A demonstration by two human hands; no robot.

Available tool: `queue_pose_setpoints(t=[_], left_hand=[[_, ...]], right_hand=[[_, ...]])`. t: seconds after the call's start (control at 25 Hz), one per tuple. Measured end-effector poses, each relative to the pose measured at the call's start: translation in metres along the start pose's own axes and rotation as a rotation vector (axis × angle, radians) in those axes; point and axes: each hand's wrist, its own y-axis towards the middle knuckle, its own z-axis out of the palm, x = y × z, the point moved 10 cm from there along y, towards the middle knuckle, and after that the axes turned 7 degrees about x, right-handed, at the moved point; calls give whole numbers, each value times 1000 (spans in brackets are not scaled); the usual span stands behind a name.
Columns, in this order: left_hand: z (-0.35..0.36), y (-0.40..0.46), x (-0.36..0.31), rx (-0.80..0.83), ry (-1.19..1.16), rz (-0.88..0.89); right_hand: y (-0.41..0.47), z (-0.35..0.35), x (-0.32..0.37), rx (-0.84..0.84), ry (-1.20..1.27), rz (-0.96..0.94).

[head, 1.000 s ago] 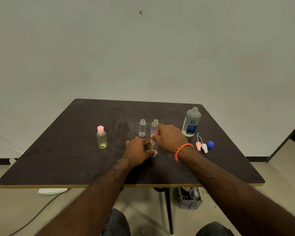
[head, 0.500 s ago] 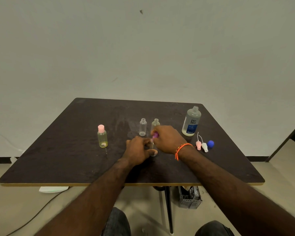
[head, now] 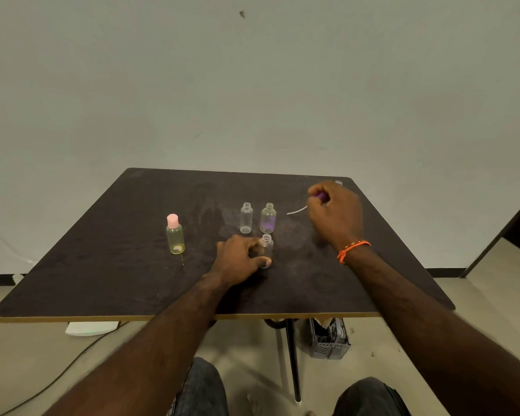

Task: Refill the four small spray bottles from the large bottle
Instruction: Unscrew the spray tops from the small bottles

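Left hand (head: 237, 261) around bottle (head: 266, 250), upright.

Bare room; dark table (head: 132, 265); plain wall (head: 252, 85); concrete floor (head: 42, 355)

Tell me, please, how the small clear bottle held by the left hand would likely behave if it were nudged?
The small clear bottle looks empty and thin-walled, so it is probably very light. It is tall and narrow, so a nudge near its open neck would likely tip it. The left hand gripping it probably keeps it steady.
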Motion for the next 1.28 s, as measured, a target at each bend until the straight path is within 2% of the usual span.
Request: queue_pose_setpoints(t=[0.08, 0.24, 0.4, 0.48, 1.0, 1.2, 1.28], left_hand=[[1, -1, -1, 3, -1, 14], [0, -2, -3, 4, -12, 27], [2, 0, 1, 9, -38, 29], [3, 1, 3, 8, -43, 29], [6, 1, 7, 11, -40, 18], [7, 0, 6, 14, -31, 11], [5, 0, 5, 11, -11, 3]], right_hand=[[-5, -3, -33, -15, -62, 63], [-30, 37, -90, 217, -411, 83], [-45, 64, -113, 311, -740, 18], [-47, 69, -121, 334, -804, 37], [-47, 71, -126, 366, -730, 93], [-51, 66, -113, 333, -690, 67], [-52, 74, -95, 347, -603, 8]])
